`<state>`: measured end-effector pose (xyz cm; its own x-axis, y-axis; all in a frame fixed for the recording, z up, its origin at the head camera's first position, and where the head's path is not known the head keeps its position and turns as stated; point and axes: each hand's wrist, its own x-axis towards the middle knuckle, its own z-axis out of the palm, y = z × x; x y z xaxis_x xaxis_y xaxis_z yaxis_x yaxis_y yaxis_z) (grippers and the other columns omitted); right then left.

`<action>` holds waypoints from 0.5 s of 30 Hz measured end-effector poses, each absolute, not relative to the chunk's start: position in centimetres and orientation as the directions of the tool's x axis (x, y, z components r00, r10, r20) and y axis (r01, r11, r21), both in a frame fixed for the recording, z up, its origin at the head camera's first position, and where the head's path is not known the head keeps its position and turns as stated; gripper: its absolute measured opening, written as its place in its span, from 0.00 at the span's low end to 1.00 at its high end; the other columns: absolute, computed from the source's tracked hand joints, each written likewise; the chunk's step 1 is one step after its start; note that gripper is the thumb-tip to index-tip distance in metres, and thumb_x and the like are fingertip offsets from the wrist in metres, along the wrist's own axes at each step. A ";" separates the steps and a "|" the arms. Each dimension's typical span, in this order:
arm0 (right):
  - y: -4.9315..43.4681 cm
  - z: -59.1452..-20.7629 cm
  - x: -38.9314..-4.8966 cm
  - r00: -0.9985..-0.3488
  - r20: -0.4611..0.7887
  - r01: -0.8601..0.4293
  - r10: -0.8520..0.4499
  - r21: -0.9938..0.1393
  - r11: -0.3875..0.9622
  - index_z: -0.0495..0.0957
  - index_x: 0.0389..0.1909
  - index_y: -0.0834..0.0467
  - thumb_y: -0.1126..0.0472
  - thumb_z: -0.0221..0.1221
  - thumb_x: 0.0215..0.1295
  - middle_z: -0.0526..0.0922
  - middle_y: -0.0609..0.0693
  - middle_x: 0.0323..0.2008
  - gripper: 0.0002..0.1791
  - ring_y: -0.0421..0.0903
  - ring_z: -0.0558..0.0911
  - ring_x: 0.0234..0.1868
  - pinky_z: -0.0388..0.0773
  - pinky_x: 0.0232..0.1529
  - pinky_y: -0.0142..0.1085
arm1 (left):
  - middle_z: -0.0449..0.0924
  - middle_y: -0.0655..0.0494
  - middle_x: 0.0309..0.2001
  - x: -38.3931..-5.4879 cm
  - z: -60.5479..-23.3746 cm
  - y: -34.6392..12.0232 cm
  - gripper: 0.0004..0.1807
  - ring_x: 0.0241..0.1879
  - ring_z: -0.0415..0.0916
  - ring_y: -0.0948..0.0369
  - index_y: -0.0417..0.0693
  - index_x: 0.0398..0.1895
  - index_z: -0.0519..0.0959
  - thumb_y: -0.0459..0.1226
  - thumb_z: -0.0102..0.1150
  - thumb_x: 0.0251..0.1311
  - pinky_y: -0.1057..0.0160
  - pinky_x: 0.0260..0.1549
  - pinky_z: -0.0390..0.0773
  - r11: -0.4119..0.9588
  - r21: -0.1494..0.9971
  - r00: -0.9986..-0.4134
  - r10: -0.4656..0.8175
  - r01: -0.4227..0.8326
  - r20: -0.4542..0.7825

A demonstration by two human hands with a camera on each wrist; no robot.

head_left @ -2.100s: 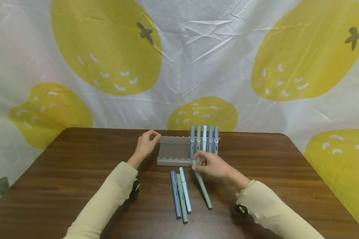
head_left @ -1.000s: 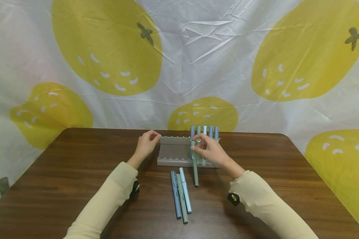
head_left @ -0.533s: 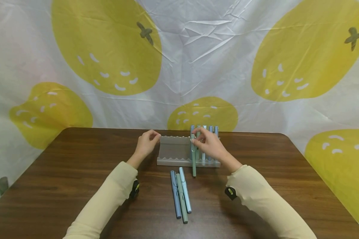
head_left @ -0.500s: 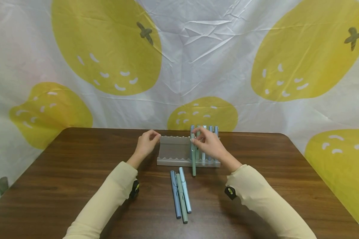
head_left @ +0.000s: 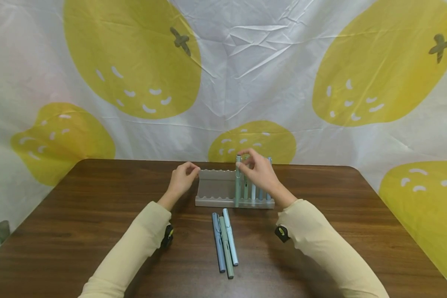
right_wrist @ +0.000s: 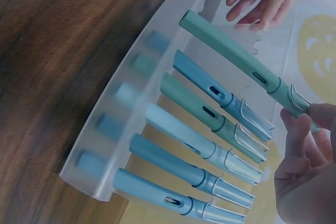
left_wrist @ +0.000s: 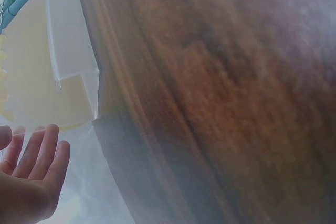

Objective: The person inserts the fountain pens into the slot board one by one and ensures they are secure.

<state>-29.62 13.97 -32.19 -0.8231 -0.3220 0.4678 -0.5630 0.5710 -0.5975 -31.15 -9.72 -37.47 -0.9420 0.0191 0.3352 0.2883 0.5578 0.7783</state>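
One hand, the person's left hand (head_left: 181, 180), is farthest left, its grip of thumb and fingertips pinching the upper left corner of a translucent, scalloped pen rack (head_left: 213, 202), whose left notches hold nothing. In front of the rack, on the wood-grain worktop (head_left: 78, 223), three capped pens lie close together: a blue pen (head_left: 218, 243), a green pen (head_left: 226, 247) and a pale blue pen (head_left: 230, 236). Farther right comes a second green fountain pen (head_left: 237, 184), its lower end over the rack's front ledge. Beside it, five seated pens (right_wrist: 177, 131) rest in their own notches. The right hand (head_left: 261, 171) ends the row, its grip pinching the second green one by the cap. The step in hand looks like racking that pen just left of the seated row; the next move seems to call for lining its barrel up with a notch, easing it down, then letting go. No brand, label or writing is legible.
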 end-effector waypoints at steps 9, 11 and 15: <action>13.5 -31.9 -30.2 -0.782 0.547 -0.611 -0.301 -0.574 0.545 0.71 0.47 0.58 0.60 0.56 0.60 0.82 0.53 0.30 0.14 0.42 0.69 0.13 0.66 0.13 0.35 | 0.79 0.47 0.32 -31.2 -37.5 -9.7 0.11 0.32 0.77 0.55 0.38 0.34 0.77 0.38 0.51 0.60 0.59 0.34 0.74 0.557 0.777 -0.941 0.020 0.291 0.338; 13.3 -31.9 -30.2 -0.767 0.572 -0.623 -0.291 -0.557 0.549 0.71 0.46 0.58 0.61 0.56 0.59 0.82 0.53 0.30 0.14 0.42 0.69 0.13 0.65 0.13 0.35 | 0.79 0.47 0.31 -31.2 -37.5 -9.7 0.11 0.32 0.77 0.55 0.38 0.34 0.77 0.38 0.51 0.60 0.59 0.34 0.74 0.556 0.778 -0.940 0.020 0.293 0.340; 13.1 -32.1 -30.3 -0.741 0.617 -0.641 -0.267 -0.530 0.555 0.71 0.46 0.58 0.61 0.56 0.59 0.82 0.51 0.28 0.14 0.41 0.68 0.13 0.64 0.13 0.34 | 0.79 0.46 0.31 -31.2 -37.5 -9.7 0.10 0.31 0.77 0.55 0.37 0.34 0.77 0.37 0.51 0.60 0.59 0.33 0.74 0.553 0.779 -0.940 0.017 0.294 0.341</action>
